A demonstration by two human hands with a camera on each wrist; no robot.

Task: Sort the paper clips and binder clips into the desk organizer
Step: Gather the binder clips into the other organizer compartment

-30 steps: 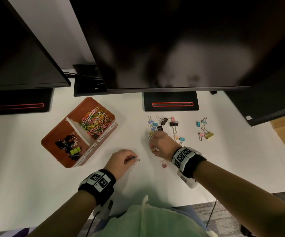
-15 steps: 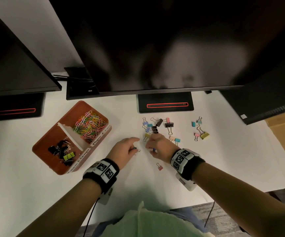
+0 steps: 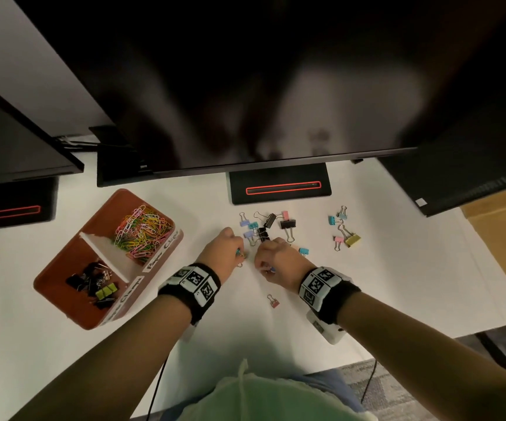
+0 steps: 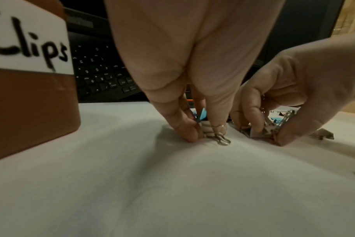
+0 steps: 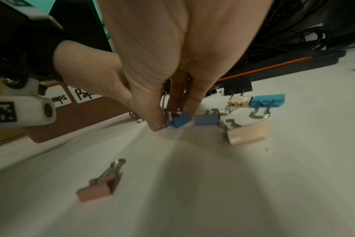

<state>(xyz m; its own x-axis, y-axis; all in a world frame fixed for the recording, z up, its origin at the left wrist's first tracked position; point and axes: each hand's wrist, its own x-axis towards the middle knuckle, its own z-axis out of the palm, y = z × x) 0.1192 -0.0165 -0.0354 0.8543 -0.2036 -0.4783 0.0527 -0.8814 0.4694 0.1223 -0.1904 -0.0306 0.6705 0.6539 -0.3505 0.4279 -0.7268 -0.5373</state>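
The brown desk organizer [image 3: 63, 278] stands at the left; coloured paper clips [image 3: 142, 232] fill its far compartment and binder clips [image 3: 96, 287] lie in its near one. Loose binder clips [image 3: 276, 223] are scattered in front of the monitor stand. My left hand [image 4: 205, 133] is down on the table, pinching a pale binder clip [image 4: 210, 130] with a teal one [image 4: 202, 114] behind its fingers. Right beside it, my right hand [image 5: 172, 118] pinches a small blue binder clip [image 5: 180, 120] by its wire handles. In the head view both hands [image 3: 224, 250] [image 3: 273, 259] meet at the pile's near edge.
A pink binder clip [image 3: 273, 302] lies alone near my right wrist, and several more clips [image 3: 345, 235] sit further right. Monitor stands [image 3: 279, 188] and a keyboard [image 4: 99, 75] line the back. The table's front edge [image 3: 245, 354] is close to my body.
My left hand has moved forward and right, from the open table to the pile next to my right hand. The right hand has stayed at the pile, still pinching.
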